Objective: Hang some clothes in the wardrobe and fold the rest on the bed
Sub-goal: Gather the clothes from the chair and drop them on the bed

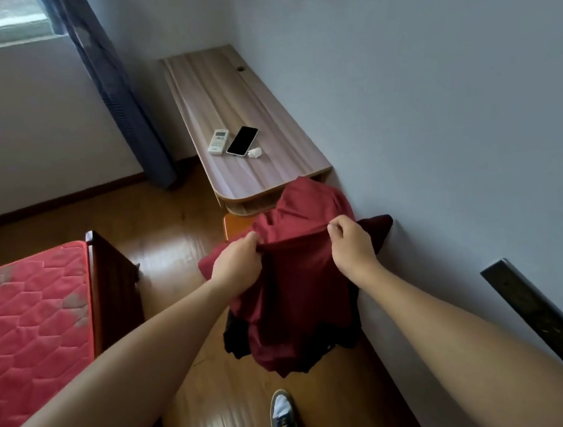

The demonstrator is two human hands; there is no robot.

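A dark red garment (298, 291) hangs in front of me, held up by its top edge above a pile of clothes. My left hand (235, 267) grips the edge on the left and my right hand (352, 244) pinches it on the right. Black clothing (237, 341) shows beneath the red cloth; whatever the pile rests on is mostly hidden, with only an orange wooden corner (234, 224) visible. The bed, a bare red quilted mattress (26, 327) in a dark wooden frame, lies at the left. No wardrobe is in view.
A wooden desk (227, 91) runs along the right wall, carrying a white remote (218, 141), a black phone (242, 140) and a small white item (254, 152). A blue curtain (117, 91) hangs by the window. My shoe (283, 419) stands on the glossy wood floor.
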